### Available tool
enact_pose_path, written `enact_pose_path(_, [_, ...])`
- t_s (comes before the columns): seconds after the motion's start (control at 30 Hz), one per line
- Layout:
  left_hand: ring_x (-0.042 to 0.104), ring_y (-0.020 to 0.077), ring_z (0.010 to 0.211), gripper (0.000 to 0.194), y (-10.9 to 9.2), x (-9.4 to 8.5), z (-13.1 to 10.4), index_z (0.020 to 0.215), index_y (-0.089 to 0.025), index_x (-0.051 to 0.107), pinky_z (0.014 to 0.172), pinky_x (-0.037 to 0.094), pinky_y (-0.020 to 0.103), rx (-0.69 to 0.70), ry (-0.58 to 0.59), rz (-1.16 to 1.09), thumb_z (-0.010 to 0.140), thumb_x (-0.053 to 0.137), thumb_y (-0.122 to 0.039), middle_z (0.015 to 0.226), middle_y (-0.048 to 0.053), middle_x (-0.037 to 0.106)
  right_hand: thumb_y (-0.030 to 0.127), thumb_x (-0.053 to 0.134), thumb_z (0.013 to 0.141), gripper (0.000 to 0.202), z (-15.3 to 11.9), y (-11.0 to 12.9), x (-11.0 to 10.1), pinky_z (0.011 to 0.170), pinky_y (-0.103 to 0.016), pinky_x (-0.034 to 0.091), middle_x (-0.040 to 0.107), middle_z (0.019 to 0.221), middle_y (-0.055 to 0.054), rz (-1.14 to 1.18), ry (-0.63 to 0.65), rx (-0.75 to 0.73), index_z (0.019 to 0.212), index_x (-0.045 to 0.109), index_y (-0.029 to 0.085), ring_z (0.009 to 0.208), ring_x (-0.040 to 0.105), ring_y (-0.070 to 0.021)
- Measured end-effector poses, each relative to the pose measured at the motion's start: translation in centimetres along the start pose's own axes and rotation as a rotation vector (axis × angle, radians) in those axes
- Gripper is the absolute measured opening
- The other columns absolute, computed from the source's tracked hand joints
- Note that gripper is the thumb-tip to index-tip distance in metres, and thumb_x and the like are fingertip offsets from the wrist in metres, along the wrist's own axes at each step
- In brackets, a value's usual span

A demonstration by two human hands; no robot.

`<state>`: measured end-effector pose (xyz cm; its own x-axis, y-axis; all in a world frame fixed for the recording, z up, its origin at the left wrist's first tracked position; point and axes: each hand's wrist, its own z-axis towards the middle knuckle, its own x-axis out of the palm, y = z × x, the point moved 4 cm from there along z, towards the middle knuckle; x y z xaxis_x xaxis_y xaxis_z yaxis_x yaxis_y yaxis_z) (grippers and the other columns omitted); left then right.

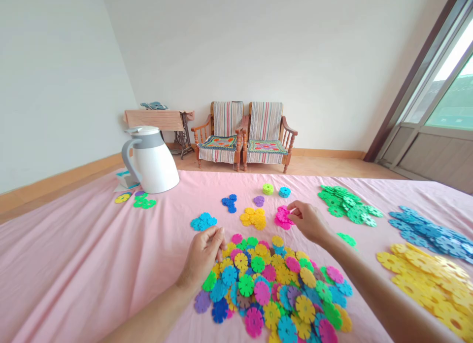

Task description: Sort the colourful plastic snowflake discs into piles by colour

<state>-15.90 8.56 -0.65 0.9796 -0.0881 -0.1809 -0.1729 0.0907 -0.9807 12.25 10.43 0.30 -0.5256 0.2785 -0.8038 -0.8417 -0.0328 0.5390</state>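
A large mixed heap of plastic snowflake discs [262, 292] lies on the pink cloth in front of me. At its upper left edge my left hand [204, 252] hovers with fingers curled together; whatever they hold, if anything, is hidden. My right hand [307, 221] reaches over the heap and pinches a pink snowflake disc at the side of a small pink pile [283, 218]. Nearby are small piles of yellow discs [253, 218], light blue discs [203, 221], dark blue discs [229, 203] and purple discs [259, 201].
Behind stand a lime green stack [268, 189] and a blue stack [284, 192]. Larger green [345, 203], blue [430, 229] and yellow [428, 284] piles spread at right. A white jug [155, 163] stands back left, beside several loose discs [144, 201]. Two armchairs [266, 131] are beyond.
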Motion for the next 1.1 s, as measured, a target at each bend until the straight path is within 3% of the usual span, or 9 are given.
enact_pose_path(0.13, [0.044, 0.0091, 0.036, 0.035, -0.2, 0.0, 0.0, 0.058, -0.018, 0.051, 0.035, 0.029, 0.018, 0.001, -0.008, -0.005, 0.078, 0.053, -0.047, 0.041, -0.005, 0.047, 0.015, 0.048, 0.071, 0.021, 1.2, -2.1, 0.6, 0.053, -0.023, 0.039, 0.066, 0.061, -0.002, 0.016, -0.027, 0.031, 0.083, 0.065, 0.016, 0.058, 0.059, -0.0153])
enact_pose_path(0.23, [0.044, 0.0091, 0.036, 0.035, -0.1, 0.1, 0.0, 0.059, -0.018, 0.051, 0.035, 0.029, 0.018, -0.003, -0.004, -0.004, 0.078, 0.053, -0.047, 0.041, -0.005, 0.047, 0.015, 0.048, 0.072, 0.025, 1.2, -2.1, 0.6, 0.06, -0.025, 0.043, 0.069, 0.075, -0.005, 0.014, -0.061, 0.027, 0.09, 0.066, 0.017, 0.066, 0.061, -0.0162])
enact_pose_path(0.37, [0.043, 0.0088, 0.034, 0.036, 0.0, 0.0, 0.1, 0.058, -0.018, 0.051, 0.035, 0.029, 0.018, 0.002, 0.013, 0.01, 0.079, 0.051, -0.047, 0.039, -0.006, 0.046, 0.017, 0.049, 0.075, 0.021, -0.2, 0.3, 0.2, 0.066, -0.026, 0.044, 0.07, 0.076, -0.003, 0.029, -0.017, -0.05, 0.081, 0.069, 0.02, 0.069, 0.061, -0.0164])
enact_pose_path(0.43, [0.042, 0.0087, 0.034, 0.036, 0.0, 0.0, 0.1, 0.058, -0.018, 0.051, 0.035, 0.029, 0.018, 0.006, 0.018, 0.019, 0.079, 0.051, -0.047, 0.038, -0.006, 0.047, 0.018, 0.052, 0.075, 0.019, -1.3, 2.2, 0.5, 0.065, -0.025, 0.044, 0.07, 0.074, -0.001, 0.072, 0.106, -0.149, 0.077, 0.07, 0.021, 0.068, 0.061, -0.015])
enact_pose_path(0.53, [0.042, 0.0088, 0.034, 0.036, 0.0, 0.0, 0.0, 0.058, -0.018, 0.051, 0.035, 0.029, 0.018, 0.005, 0.016, 0.028, 0.08, 0.05, -0.047, 0.038, -0.006, 0.047, 0.016, 0.052, 0.076, 0.022, -3.1, 5.1, 1.1, 0.067, -0.024, 0.045, 0.07, 0.083, -0.003, 0.157, 0.311, -0.286, 0.085, 0.071, 0.021, 0.074, 0.062, -0.0149])
enact_pose_path(0.63, [0.042, 0.0088, 0.035, 0.036, 0.0, 0.0, 0.1, 0.058, -0.018, 0.05, 0.035, 0.029, 0.018, 0.007, 0.02, 0.04, 0.08, 0.049, -0.047, 0.038, -0.006, 0.047, 0.015, 0.052, 0.078, 0.024, -4.2, 6.7, 1.5, 0.072, -0.026, 0.046, 0.067, 0.089, -0.005, 0.144, 0.389, -0.352, 0.092, 0.07, 0.02, 0.081, 0.06, -0.0165])
enact_pose_path(0.93, [0.042, 0.0085, 0.035, 0.036, -0.1, 0.0, 0.1, 0.059, -0.018, 0.049, 0.036, 0.03, 0.018, 0.018, 0.03, 0.048, 0.081, 0.048, -0.046, 0.039, -0.006, 0.046, 0.013, 0.061, 0.065, 0.021, -5.2, 7.8, 1.5, 0.069, -0.026, 0.042, 0.059, 0.088, -0.005, 0.065, 0.46, -0.365, 0.086, 0.059, 0.015, 0.077, 0.051, -0.0152])
enact_pose_path(1.1, [0.042, 0.0083, 0.036, 0.035, 0.1, 0.0, 0.1, 0.059, -0.018, 0.049, 0.036, 0.031, 0.017, 0.022, 0.027, 0.067, 0.082, 0.047, -0.045, 0.039, -0.006, 0.046, 0.012, 0.058, 0.063, 0.018, -5.4, 8.0, 1.5, 0.063, -0.024, 0.04, 0.058, 0.082, -0.002, 0.142, 0.475, -0.3, 0.079, 0.052, 0.017, 0.073, 0.05, -0.0133])
